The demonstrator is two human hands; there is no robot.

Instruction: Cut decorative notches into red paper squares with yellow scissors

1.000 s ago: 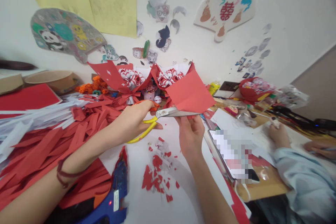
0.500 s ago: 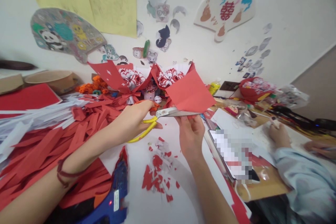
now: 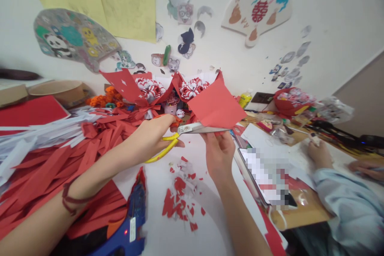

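L hand [image 3: 154, 136] is closed round the handles of the scissors [image 3: 186, 129], thumb side up nr the orange loop, yellow loop hanging below; R hand [image 3: 220, 152] pinches the red paper [image 3: 217, 106] by its lower edge, fingertips just under the blades; paper stands up in front of the R-hand bouquet [image 3: 195, 88], can't tell if they touch; blades lie along that lower edge, nearly together, tips close to R fingers; can't tell how much paper sits btwn them; to cut well, I'd hold the sheet taut, turn paper rather than wrist, use short snips & shift R fingertips clear of the blade line first; cut deep in the blades nr the pivot, prob. cleaner than at the tips; below, scraps [image 3: 180, 196] lie loose on the white sheet [image 3: 213, 224], handy spot for offcuts to drop; glue gun [image 3: 135, 208], red light on, is just L of that, so elbow & paper best kept off it; farther L, red strips [image 3: 57, 168] heaped beside white strips [image 3: 18, 160]; far R, a co-worker's hand [image 3: 319, 154], well apart.
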